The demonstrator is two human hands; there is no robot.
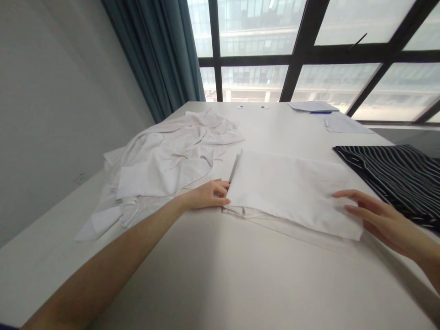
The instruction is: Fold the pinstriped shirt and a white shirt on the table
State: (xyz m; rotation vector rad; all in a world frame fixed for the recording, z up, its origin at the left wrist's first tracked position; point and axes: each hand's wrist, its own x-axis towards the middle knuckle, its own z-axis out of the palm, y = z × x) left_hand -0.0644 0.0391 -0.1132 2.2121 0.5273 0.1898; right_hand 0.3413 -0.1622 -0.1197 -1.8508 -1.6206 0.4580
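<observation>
A folded white cloth (285, 188), perhaps a garment, lies flat in front of me, its layers showing along the near edge. At its left end, my left hand (209, 195) is closed on the folded edge, the thumb on the near corner and the fingertips partly hidden by the cloth. My right hand (381, 217) is at the right end with its fingers apart and stretched out over the cloth. Its lower fingers are partly hidden near the cloth's right edge.
Crumpled white fabric (172, 151) spreads over the left of the white table (192, 279). A black striped cloth (402, 174) lies at the right edge. Papers (312, 106) and a blue pen (321, 112) are at the far end, before windows and a blue curtain (161, 50).
</observation>
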